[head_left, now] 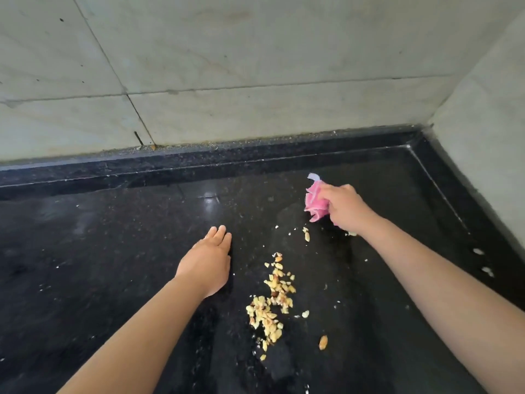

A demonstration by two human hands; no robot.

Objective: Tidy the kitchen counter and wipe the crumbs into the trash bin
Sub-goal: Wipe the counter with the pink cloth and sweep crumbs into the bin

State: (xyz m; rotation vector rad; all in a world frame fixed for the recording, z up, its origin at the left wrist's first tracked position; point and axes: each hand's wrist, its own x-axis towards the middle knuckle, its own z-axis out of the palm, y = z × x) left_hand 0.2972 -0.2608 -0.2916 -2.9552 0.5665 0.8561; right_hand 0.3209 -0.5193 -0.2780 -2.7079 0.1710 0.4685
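Forearms come in from the bottom edge, both reaching over the dark bench [85, 280]. Left hand [207, 263] lies flat, fingers straight and together, palm down on the stone just left of the crumbs. Right hand [345, 207] is curled round a bunched pink cloth [315, 201], held at the far end of the mess, close to the bench's right rear corner. Main crumb pile [271, 302] sits between the two arms, near-centre; a few strays [306, 234] lie just below the cloth, one bigger piece [323, 342] nearer the camera, white flecks scattered wide. Trash bin not in view.

Risks, as I judge them: the cloth is wadded small, so a sweep may pass over or flick bits sideways; dragging toward the front edge with no bin underneath would drop crumbs on the floor; strays along the right side are easy to miss.
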